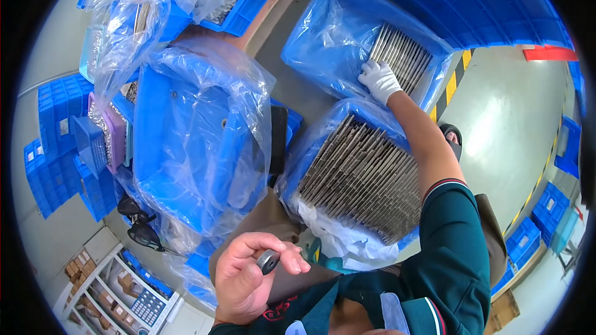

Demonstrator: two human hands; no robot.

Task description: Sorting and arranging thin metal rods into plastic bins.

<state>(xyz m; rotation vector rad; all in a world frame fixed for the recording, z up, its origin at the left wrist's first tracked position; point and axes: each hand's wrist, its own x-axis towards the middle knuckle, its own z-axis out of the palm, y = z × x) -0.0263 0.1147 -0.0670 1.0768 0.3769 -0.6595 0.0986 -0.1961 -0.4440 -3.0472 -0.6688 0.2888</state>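
My bare left hand [248,273] is raised near my chest. Its thumb and fingers pinch a small dark round metal ring [268,262] with a hole through it. At arm's length, my right hand [379,79], in a white glove, reaches down into a blue bin lined with clear plastic [323,43]. The gloved fingers are bent at the left end of a row of thin metal pieces [402,56]; what they grip, if anything, is hidden. Nearer to me, a second lined bin is packed with tight rows of similar grey metal pieces [360,177].
Left of my knees stands a large blue bin [186,142] under loose clear plastic. Smaller blue crates [65,111] and a purple basket [108,130] are farther left. Stacked blue crates [465,0] rise at the back right. A white shelf with boxes [118,291] is at lower left.
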